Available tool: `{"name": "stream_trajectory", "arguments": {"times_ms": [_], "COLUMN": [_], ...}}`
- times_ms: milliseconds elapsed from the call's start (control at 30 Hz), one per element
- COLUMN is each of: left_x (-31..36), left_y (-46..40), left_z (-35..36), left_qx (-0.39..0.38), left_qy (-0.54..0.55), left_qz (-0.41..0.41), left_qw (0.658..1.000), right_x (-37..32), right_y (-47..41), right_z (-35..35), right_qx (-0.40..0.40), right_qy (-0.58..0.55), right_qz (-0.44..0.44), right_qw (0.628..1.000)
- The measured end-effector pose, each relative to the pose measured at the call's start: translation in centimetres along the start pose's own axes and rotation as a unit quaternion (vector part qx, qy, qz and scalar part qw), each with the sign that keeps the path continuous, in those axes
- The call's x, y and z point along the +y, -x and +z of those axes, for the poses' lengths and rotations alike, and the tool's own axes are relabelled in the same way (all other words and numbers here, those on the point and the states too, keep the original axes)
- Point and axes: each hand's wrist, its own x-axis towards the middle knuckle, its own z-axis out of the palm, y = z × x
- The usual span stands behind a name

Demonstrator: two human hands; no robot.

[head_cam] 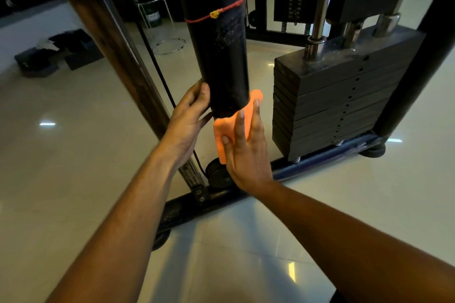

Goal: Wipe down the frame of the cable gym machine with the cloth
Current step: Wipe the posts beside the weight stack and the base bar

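Observation:
A thick black upright post (pixel 219 56) of the cable machine frame stands in the middle, with a red string tied around it. An orange cloth (pixel 227 128) is pressed flat against the post's lower part by my right hand (pixel 246 155), fingers spread over it. My left hand (pixel 188 123) rests on the post's left side just above the cloth, fingers curved against the metal, holding nothing else. The post's foot is hidden behind the cloth and my hands.
A black weight stack (pixel 332 96) on chrome guide rods stands right of the post. A slanted brown bar (pixel 118 56) and a black cable run left of it. The base rail (pixel 197 204) crosses the glossy tiled floor. Dark blocks (pixel 56 54) and a wire stool lie far left.

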Motion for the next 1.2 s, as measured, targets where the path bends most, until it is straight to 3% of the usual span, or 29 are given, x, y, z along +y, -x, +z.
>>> {"name": "stream_trajectory", "arguments": {"times_ms": [133,333,567,833,1000,1200], "left_x": [-1.3,-2.1,-3.0,-6.8,-11.0,-13.3], "left_y": [0.0,-0.7,-0.6,-0.3,0.0,0.9], "left_z": [-0.2,-0.2,-0.1,-0.5,-0.2,0.7], "left_qx": [0.003,0.007,0.015,0.005,-0.013,-0.013], "left_qy": [-0.008,0.009,-0.019,-0.025,-0.031,0.01], "left_qz": [-0.019,-0.013,0.001,-0.01,0.005,-0.018], "left_qw": [1.0,1.0,1.0,1.0,0.999,1.0], "right_x": [0.6,-1.5,3.2,4.9,10.7,7.9], "right_y": [-0.1,-3.9,1.0,0.6,7.3,4.4], "right_z": [0.0,-1.7,0.8,1.7,4.8,5.4], "right_qx": [-0.005,0.05,-0.051,-0.001,-0.095,0.022], "right_qy": [-0.005,-0.015,-0.001,-0.025,-0.031,-0.071], "right_qz": [-0.012,-0.032,-0.051,-0.104,-0.113,-0.094], "right_qw": [1.0,0.998,0.997,0.994,0.988,0.993]}}
